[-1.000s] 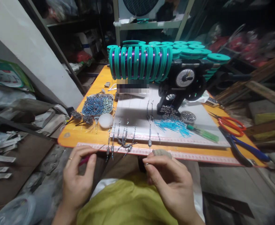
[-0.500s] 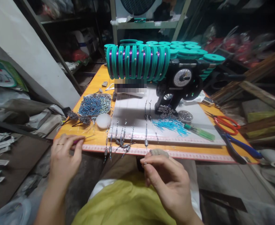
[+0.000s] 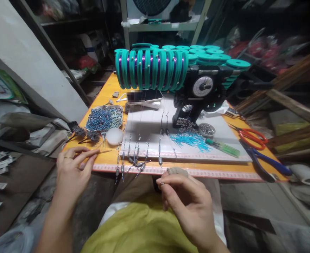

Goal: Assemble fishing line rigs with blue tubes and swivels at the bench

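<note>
My left hand [image 3: 74, 172], at the table's left front edge, pinches a thin needle-like tool [image 3: 106, 151] whose tip points right. My fingers cover most of its handle. In front of the table edge, my right hand [image 3: 190, 196] pinches a tiny shiny metal piece [image 3: 162, 183] between thumb and forefinger; its exact kind is too small to tell. A pale fabric cover [image 3: 178, 171] wraps one finger of that hand. Between the hands, grey sinkers [image 3: 160, 160] on thin beaded lines lie along the front of the white board [image 3: 155, 140].
Teal spools [image 3: 151, 70] with purple line sit on a black stand [image 3: 188, 102]. A tray [image 3: 122, 123] holds small blue tubes [image 3: 99, 118]. Blue strips [image 3: 191, 140], a dish of metal bits [image 3: 207, 130], a green-handled tool [image 3: 226, 148], orange scissors [image 3: 253, 138] and blue-handled pliers [image 3: 272, 163] lie rightward.
The view has shifted slightly, so the table appears a little further left. My left fingers have turned the needle-like tool a little, and its purple handle no longer shows. My right hand keeps its pinch.
</note>
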Motion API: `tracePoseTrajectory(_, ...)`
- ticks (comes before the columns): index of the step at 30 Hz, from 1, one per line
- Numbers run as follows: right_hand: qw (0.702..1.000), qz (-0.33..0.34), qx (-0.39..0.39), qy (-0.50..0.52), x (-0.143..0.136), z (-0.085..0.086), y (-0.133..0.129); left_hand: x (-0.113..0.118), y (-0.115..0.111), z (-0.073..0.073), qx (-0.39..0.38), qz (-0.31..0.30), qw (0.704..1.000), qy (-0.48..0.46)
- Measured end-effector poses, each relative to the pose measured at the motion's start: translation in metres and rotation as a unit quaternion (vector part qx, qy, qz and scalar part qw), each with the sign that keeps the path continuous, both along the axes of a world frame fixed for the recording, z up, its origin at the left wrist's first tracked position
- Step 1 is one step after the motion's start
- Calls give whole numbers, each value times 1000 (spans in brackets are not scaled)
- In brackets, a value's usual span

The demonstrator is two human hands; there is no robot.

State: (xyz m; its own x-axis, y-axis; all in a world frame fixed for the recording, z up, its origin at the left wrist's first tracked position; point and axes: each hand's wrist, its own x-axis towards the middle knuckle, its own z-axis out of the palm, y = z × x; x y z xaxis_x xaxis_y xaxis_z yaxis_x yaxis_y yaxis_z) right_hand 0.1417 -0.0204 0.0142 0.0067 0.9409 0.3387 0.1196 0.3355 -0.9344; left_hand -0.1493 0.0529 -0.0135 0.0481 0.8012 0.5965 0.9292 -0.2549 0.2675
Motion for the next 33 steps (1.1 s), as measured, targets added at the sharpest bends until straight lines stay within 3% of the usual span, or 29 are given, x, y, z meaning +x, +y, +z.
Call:
tracePoseTrajectory(4,998,2,39,-49,2,3,-1,28,-17,4,69,59,993,-71)
tracePoseTrajectory(5,996,5,60,-66,2,5,-1,41,-25,6,93,55,987,-123)
tracePoseTrajectory(7,989,13,109,-103,2,7,-1,72,-41,12,41,-11,955,-294)
tracePoseTrajectory(8,983,17,135,-122,2,8,-2,89,-47,16,-50,-74,913,-398)
tracePoseTrajectory(10,969,34,180,-165,2,10,-3,120,-55,23,-266,-221,766,-542)
tracePoseTrajectory(11,960,47,197,-193,2,11,-4,133,-55,27,-334,-256,692,-587)
tracePoseTrajectory(13,938,73,221,-257,6,12,-7,152,-51,33,-392,-291,584,-648)
tracePoseTrajectory(15,910,92,230,-332,14,13,-10,161,-45,38,-403,-293,527,-688)
tracePoseTrajectory(17,894,108,229,-370,25,16,-11,164,-40,42,-406,-292,511,-700)
tracePoseTrajectory(19,923,103,192,-316,35,23,-5,164,-38,44,-409,-300,515,-690)
tracePoseTrajectory(21,981,62,94,-157,40,32,11,163,-38,44,-411,-314,522,-678)
tracePoseTrajectory(22,998,24,22,-57,41,37,23,163,-38,44,-411,-319,523,-675)
tracePoseTrajectory(23,998,33,-48,19,41,43,36,164,-38,44,-410,-324,523,-673)
tracePoseTrajectory(25,964,151,-183,121,37,51,64,165,-37,43,-410,-328,518,-675)
tracePoseTrajectory(28,867,347,-308,181,30,55,92,168,-36,41,-401,-329,515,-682)
tracePoseTrajectory(30,834,382,-332,220,25,52,98,169,-37,39,-385,-327,510,-696)
tracePoseTrajectory(33,825,352,-346,275,20,47,94,169,-41,37,-379,-322,480,-723)
